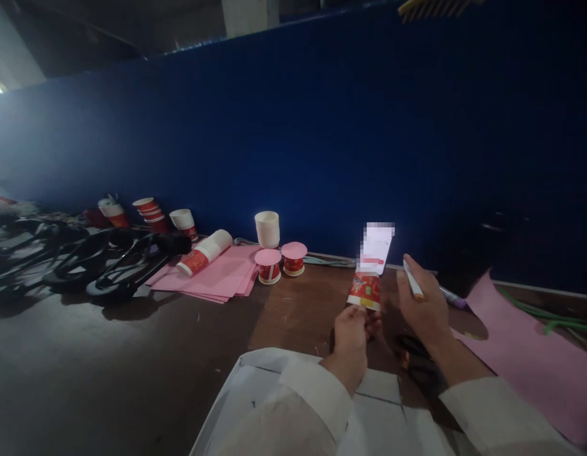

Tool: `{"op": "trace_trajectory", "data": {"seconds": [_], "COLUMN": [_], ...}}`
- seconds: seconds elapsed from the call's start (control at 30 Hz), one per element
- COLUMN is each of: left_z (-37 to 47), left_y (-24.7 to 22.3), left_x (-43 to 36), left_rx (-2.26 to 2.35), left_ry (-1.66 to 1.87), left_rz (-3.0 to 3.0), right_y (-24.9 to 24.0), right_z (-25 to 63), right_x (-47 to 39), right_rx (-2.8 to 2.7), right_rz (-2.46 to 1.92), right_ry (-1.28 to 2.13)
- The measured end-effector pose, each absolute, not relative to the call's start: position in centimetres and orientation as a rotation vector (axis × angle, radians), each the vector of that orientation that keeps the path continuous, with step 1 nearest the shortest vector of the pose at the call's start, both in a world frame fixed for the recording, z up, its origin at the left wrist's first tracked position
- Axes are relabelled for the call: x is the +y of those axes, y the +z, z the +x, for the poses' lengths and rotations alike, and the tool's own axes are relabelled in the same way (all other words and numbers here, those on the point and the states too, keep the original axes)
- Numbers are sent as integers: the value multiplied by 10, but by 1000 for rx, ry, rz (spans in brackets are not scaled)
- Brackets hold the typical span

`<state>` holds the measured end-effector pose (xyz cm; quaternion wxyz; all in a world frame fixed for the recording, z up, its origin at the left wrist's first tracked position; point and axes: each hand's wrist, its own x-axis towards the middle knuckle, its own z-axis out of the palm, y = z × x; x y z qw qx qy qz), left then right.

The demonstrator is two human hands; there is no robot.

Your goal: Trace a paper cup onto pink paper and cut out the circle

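Note:
My left hand [353, 339] pinches a red printed paper cup [365, 291] by its near end, tilted above the brown table. Behind the cup stands a lit phone [376, 250], its screen partly blurred. A slim white pen-like stick [413, 282] with an orange end rests in the closed fingers of my right hand [426, 310], to the right of the cup. Below that hand lie dark-handled scissors [419, 364], partly in shadow. Two short red cups topped with pink paper discs [268, 258] stand left of my hands, and a white paper cup [267, 229] is behind them.
Pink sheets [227, 272] lie at the left with stacked cups [208, 252] on their side. Farther left are black strapped devices [126, 266] and more cups [151, 212]. Cut pink paper [535, 354] covers the right. A blue partition [293, 139] borders the table.

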<state>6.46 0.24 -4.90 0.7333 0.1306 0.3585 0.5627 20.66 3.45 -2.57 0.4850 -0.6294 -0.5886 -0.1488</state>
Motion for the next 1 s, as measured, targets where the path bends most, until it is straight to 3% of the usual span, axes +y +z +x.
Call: {"op": "trace_trajectory", "data": {"seconds": [0.2, 1.0], "left_z": [61, 58], "left_y": [-53, -55], "left_x": [-1, 4], "left_rx": [678, 718], "left_ry": [1261, 1274], "left_rz": [350, 470], "right_y": [-21, -45], "right_z": [179, 154], "right_x": [-16, -33], "right_rx": [-1278, -1565], "right_rz": [-1436, -1343], "right_ry": [-90, -296]}}
